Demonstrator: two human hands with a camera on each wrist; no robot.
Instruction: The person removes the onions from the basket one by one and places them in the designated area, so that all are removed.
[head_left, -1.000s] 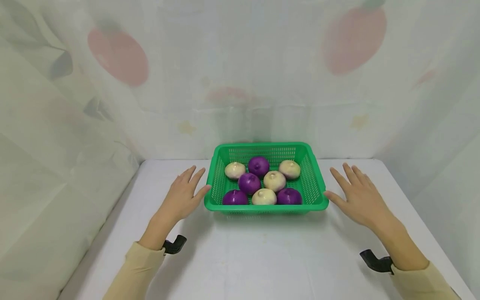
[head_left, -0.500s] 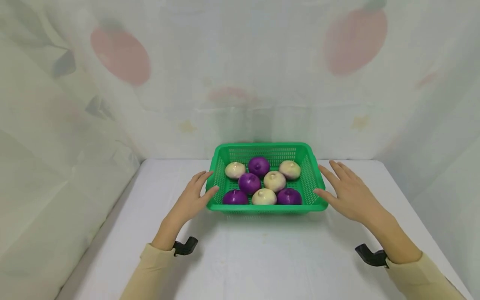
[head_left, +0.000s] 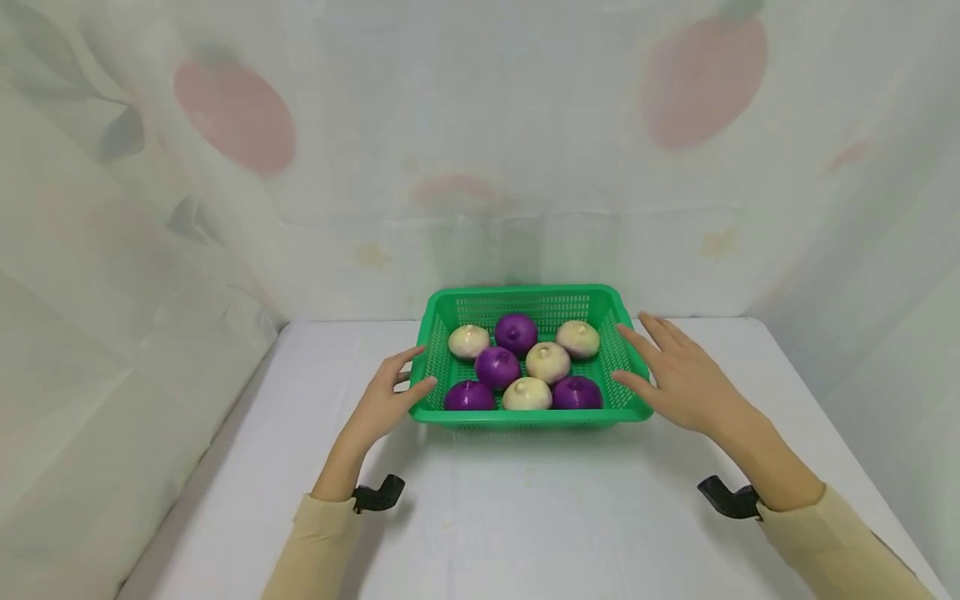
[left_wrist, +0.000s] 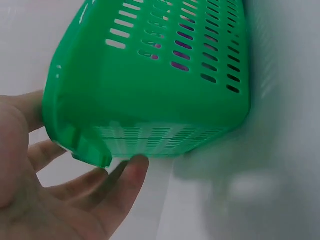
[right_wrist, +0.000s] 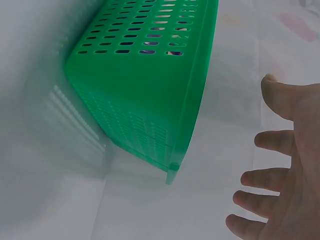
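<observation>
A green slotted plastic basket [head_left: 525, 416] stands on the white table, holding several purple onions [head_left: 498, 367] and several cream-coloured onions [head_left: 548, 363]. My left hand [head_left: 382, 404] is at the basket's left rim, thumb and forefinger over the edge, other fingers lower outside. In the left wrist view, those fingers [left_wrist: 122, 197] lie loosely below the rim's lip near the wall; whether they touch it I cannot tell. My right hand [head_left: 693, 387] hovers by the right rim, thumb and forefinger reaching over it. The right wrist view shows its spread fingers [right_wrist: 260, 180] apart from the basket.
A white cloth covers the table [head_left: 525, 517]. Close behind the basket hangs a pale curtain [head_left: 487, 125] with faded fruit prints, and similar sheets hang at both sides. A black wrist mount [head_left: 378, 493] sits on each forearm below the hand.
Both hands have moved inward to the basket from either side. My left fingers have come around the left rim, and my right hand has come over the right rim. The basket has stayed put.
</observation>
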